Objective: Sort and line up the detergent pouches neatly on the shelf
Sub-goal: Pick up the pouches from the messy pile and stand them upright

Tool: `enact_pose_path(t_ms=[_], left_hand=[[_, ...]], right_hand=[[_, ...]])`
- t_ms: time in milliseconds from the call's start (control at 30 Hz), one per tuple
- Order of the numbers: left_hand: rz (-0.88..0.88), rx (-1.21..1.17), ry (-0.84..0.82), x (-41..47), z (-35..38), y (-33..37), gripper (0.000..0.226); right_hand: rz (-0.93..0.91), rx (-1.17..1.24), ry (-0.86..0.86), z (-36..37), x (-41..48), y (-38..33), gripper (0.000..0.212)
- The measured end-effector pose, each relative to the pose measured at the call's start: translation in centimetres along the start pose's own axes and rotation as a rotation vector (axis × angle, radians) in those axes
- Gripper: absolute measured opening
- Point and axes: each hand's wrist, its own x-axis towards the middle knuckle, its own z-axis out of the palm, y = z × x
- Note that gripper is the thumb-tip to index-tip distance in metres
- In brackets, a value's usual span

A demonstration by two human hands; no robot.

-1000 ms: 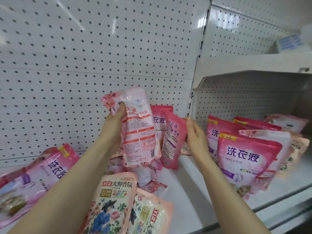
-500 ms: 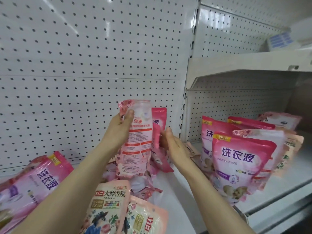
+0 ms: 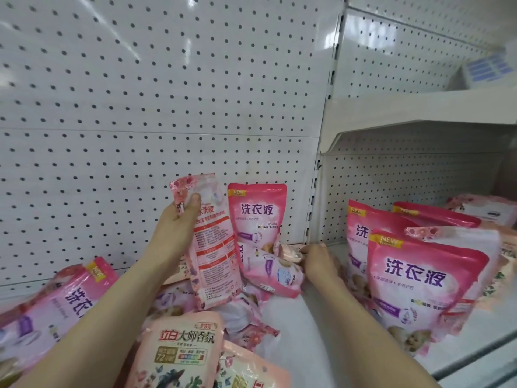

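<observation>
A shop aisle, judging by the fittings. White perforated back panels [image 3: 167,93] of retail gondola type, divided by a slotted upright [image 3: 333,107] for bracket-hung shelving. White metal shelf [image 3: 307,331] at the bottom, with a second shelf [image 3: 419,107] fixed higher in the right-hand bay. Stocked with many copies of the same goods: pink detergent pouches [image 3: 425,281] marked "NEW", several standing in a row at right, others heaped at left and centre. Peach pouches [image 3: 181,351] of another brand in front, printed with retail graphics. Blue-and-white label sheet [image 3: 489,65] lying on the upper shelf. Glare from overhead lighting on the panels.
</observation>
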Motion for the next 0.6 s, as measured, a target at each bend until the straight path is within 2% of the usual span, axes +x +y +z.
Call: enact_pose_path(t_ms=[133, 300, 333, 367, 467, 533, 600], left_hand=[[0.011, 0.007, -0.03, -0.1, -0.2, -0.2, 0.042], [-0.007, -0.007, 0.001, 0.0, 0.2, -0.3, 0.038], [-0.005, -0.008, 0.02, 0.2, 0.3, -0.2, 0.037], [-0.012, -0.013, 0.041, 0.4, 0.5, -0.1, 0.036], [-0.043, -0.006, 0.083, 0.6, 0.9, 0.1, 0.04], [-0.051, -0.012, 0.086, 0.6, 0.9, 0.0, 0.042], [-0.062, -0.025, 0.084, 0.4, 0.8, -0.2, 0.044]], right_hand=[[-0.008, 0.007, 0.127, -2.8, 0.1, -1.3, 0.023], [-0.248, 0.176, 0.421, -7.0, -4.1, -3.1, 0.015], [-0.328, 0.208, 0.406, -7.1, -5.3, -3.6, 0.014], [-0.412, 0.236, 0.317, -7.1, -6.6, -4.1, 0.018], [-0.519, 0.328, -0.131, -6.4, -9.3, -4.8, 0.058], [-0.492, 0.468, -0.238, -5.8, -9.4, -3.9, 0.052], [-0.453, 0.428, -0.181, -4.9, -8.8, -2.3, 0.041]])
